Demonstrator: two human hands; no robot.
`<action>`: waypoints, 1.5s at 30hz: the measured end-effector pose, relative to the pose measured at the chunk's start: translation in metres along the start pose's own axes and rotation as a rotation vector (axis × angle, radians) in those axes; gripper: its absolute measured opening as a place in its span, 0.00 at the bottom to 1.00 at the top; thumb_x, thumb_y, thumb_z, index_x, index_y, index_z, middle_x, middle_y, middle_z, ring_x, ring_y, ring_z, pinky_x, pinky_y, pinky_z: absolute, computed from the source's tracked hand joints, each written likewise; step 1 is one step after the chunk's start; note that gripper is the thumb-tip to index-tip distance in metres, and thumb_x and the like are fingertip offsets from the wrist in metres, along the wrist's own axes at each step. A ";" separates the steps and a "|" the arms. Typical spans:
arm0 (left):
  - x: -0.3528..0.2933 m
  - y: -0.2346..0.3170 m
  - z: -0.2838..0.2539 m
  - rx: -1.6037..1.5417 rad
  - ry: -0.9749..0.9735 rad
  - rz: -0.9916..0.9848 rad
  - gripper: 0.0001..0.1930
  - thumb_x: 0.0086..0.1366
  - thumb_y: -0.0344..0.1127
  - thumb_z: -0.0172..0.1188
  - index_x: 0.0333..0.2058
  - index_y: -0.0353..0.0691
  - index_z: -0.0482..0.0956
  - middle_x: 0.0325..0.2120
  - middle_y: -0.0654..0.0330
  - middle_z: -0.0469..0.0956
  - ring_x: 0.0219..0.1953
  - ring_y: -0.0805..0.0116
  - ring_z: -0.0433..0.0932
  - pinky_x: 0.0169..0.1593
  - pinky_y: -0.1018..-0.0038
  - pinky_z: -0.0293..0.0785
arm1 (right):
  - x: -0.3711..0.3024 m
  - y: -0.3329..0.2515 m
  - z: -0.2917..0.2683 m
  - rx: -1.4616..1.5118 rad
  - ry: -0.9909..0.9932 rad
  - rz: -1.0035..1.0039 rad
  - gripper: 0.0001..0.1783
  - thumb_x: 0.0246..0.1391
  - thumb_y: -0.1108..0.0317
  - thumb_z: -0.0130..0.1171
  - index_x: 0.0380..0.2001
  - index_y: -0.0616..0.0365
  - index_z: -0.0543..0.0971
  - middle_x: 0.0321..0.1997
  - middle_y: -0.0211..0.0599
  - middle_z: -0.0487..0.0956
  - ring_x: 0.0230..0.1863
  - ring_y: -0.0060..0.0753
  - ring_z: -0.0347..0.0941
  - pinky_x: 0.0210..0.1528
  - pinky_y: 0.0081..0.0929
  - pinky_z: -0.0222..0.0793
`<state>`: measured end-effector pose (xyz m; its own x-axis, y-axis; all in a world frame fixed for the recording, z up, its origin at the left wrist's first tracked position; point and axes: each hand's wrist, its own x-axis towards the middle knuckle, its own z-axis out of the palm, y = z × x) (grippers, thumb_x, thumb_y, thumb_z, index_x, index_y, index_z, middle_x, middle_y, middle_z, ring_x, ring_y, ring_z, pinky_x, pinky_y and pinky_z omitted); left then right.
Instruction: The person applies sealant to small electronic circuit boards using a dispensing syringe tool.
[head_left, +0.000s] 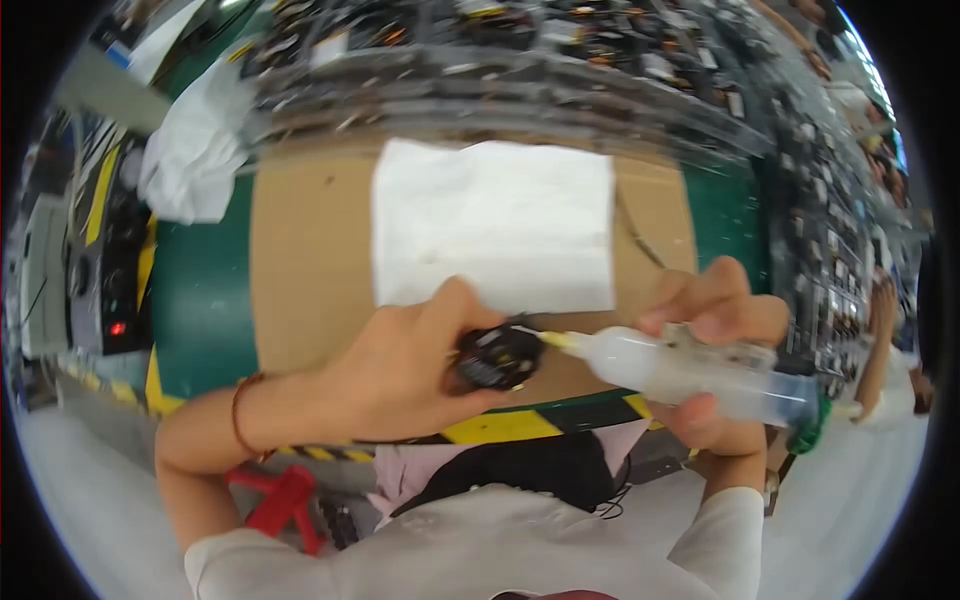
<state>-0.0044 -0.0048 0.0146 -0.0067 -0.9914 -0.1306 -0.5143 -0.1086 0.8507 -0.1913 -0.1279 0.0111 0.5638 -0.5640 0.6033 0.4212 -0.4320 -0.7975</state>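
My left hand (395, 350) is closed on a small dark, rounded part (503, 360), held over the front of the work table. In my right hand (725, 310) is a translucent dispensing syringe (690, 378), with fingers wrapped around its barrel. Its yellow tip (565, 340) points left and reaches the edge of the dark part; whether it touches is too blurred to tell. Behind my hands, a white sheet (490, 225) lies flat on a brown cardboard sheet (310, 225).
Clear trays (480, 95) of small dark parts line the back. At left stand a black control box (110, 270) and crumpled white sheeting (200, 150). Yellow-black tape (500, 427) marks the front edge. A red stool (285, 505) is below; another person's arm (880, 340) shows at right.
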 end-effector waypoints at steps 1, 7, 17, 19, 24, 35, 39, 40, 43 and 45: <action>-0.002 -0.002 0.001 -0.028 0.003 0.066 0.25 0.44 0.32 0.68 0.37 0.34 0.62 0.24 0.50 0.74 0.19 0.58 0.76 0.23 0.70 0.71 | -0.001 -0.003 0.004 0.038 -0.008 0.014 0.25 0.42 0.50 0.61 0.34 0.51 0.61 0.27 0.36 0.62 0.28 0.28 0.64 0.32 0.24 0.62; -0.003 -0.010 0.004 -0.008 0.008 0.192 0.26 0.43 0.29 0.67 0.37 0.32 0.60 0.26 0.46 0.74 0.22 0.51 0.75 0.24 0.68 0.71 | -0.003 -0.004 0.006 -0.080 -0.239 0.106 0.27 0.40 0.50 0.64 0.33 0.52 0.61 0.25 0.35 0.60 0.24 0.28 0.60 0.28 0.28 0.64; -0.004 -0.017 0.011 -0.007 0.101 0.251 0.27 0.42 0.32 0.70 0.38 0.33 0.64 0.19 0.60 0.73 0.15 0.75 0.72 0.19 0.82 0.67 | 0.001 0.001 0.011 -0.083 -0.435 -0.040 0.23 0.40 0.61 0.65 0.33 0.60 0.64 0.23 0.38 0.62 0.22 0.31 0.61 0.24 0.27 0.66; -0.002 -0.016 0.010 0.004 0.091 0.275 0.27 0.41 0.31 0.69 0.38 0.33 0.64 0.19 0.60 0.73 0.15 0.75 0.72 0.19 0.82 0.67 | -0.001 0.003 0.013 -0.122 -0.418 -0.149 0.23 0.40 0.63 0.65 0.32 0.63 0.63 0.24 0.39 0.63 0.21 0.32 0.62 0.23 0.27 0.68; -0.002 -0.014 0.008 0.040 0.081 0.289 0.27 0.41 0.30 0.69 0.39 0.33 0.64 0.20 0.60 0.73 0.15 0.74 0.72 0.19 0.82 0.67 | 0.004 0.003 0.014 -0.142 -0.493 -0.219 0.24 0.40 0.64 0.65 0.31 0.65 0.62 0.25 0.42 0.64 0.22 0.33 0.64 0.20 0.25 0.69; -0.002 -0.014 0.009 0.031 0.085 0.272 0.27 0.41 0.30 0.69 0.39 0.33 0.64 0.21 0.59 0.74 0.15 0.74 0.73 0.19 0.81 0.67 | -0.002 0.006 0.018 -0.100 -0.335 -0.248 0.22 0.36 0.63 0.68 0.29 0.64 0.69 0.23 0.41 0.69 0.16 0.35 0.68 0.15 0.23 0.67; -0.002 -0.016 0.009 0.039 0.091 0.290 0.27 0.41 0.29 0.69 0.39 0.33 0.64 0.20 0.60 0.74 0.15 0.74 0.72 0.18 0.82 0.67 | -0.003 0.006 0.017 -0.127 -0.371 -0.245 0.21 0.35 0.63 0.68 0.29 0.62 0.69 0.23 0.42 0.70 0.16 0.35 0.68 0.15 0.23 0.67; -0.002 -0.016 0.009 0.039 0.086 0.284 0.27 0.41 0.29 0.68 0.39 0.33 0.64 0.20 0.61 0.74 0.15 0.74 0.72 0.18 0.82 0.67 | -0.003 0.007 0.017 -0.124 -0.372 -0.247 0.21 0.35 0.64 0.68 0.29 0.62 0.69 0.23 0.42 0.70 0.16 0.35 0.68 0.15 0.23 0.67; -0.003 -0.014 0.007 0.046 0.044 0.260 0.27 0.42 0.30 0.67 0.38 0.33 0.61 0.24 0.53 0.74 0.20 0.60 0.73 0.22 0.72 0.69 | -0.002 0.005 0.019 -0.135 -0.373 -0.249 0.21 0.34 0.64 0.69 0.29 0.61 0.69 0.23 0.43 0.71 0.16 0.35 0.68 0.14 0.23 0.67; -0.003 -0.012 0.006 0.052 0.008 0.244 0.27 0.43 0.32 0.67 0.38 0.33 0.59 0.27 0.46 0.74 0.25 0.45 0.74 0.25 0.63 0.71 | -0.002 0.005 0.018 -0.138 -0.370 -0.251 0.21 0.34 0.64 0.68 0.29 0.61 0.69 0.23 0.43 0.71 0.17 0.35 0.68 0.14 0.22 0.67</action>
<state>-0.0035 -0.0005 0.0017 -0.1297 -0.9884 0.0796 -0.5419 0.1379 0.8291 -0.1772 -0.1164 0.0055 0.6826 -0.1514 0.7149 0.4930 -0.6267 -0.6035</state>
